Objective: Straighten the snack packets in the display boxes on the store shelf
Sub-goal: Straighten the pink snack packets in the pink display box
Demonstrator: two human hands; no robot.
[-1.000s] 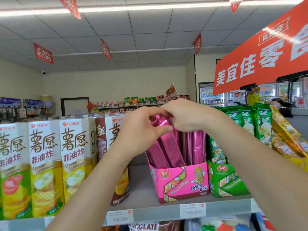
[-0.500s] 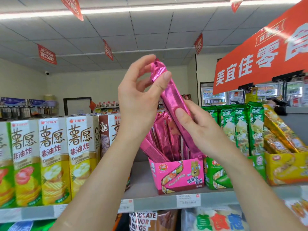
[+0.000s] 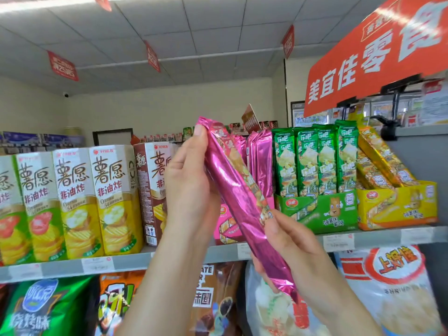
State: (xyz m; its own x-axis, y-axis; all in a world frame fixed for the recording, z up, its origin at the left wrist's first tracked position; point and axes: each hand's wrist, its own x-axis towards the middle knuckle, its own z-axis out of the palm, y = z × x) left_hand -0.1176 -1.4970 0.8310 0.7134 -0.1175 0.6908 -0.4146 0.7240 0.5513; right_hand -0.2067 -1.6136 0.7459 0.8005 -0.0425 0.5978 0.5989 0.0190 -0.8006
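A long pink foil packet (image 3: 238, 197) is held out in the air in front of the pink display box (image 3: 226, 224), tilted so that its top end leans left above the box and its bottom end points down to the right, below the box. The left hand (image 3: 191, 187) grips the packet's upper half, thumb pressed near the top seal and fingers curled behind it. The right hand (image 3: 291, 248) grips the lower part, thumb on the front and fingers wrapped underneath. More pink packets (image 3: 260, 161) stand upright in the box, behind the held one. Just right of the pink box sits a green display box (image 3: 320, 212) with green packets (image 3: 315, 158) standing straight, and further right a yellow display box (image 3: 397, 204) whose yellow packets (image 3: 378, 161) lean left. Left of the pink box stand a brown carton (image 3: 151, 190) and a row of tall chip cartons (image 3: 75, 202), all on the same shelf (image 3: 126, 261).
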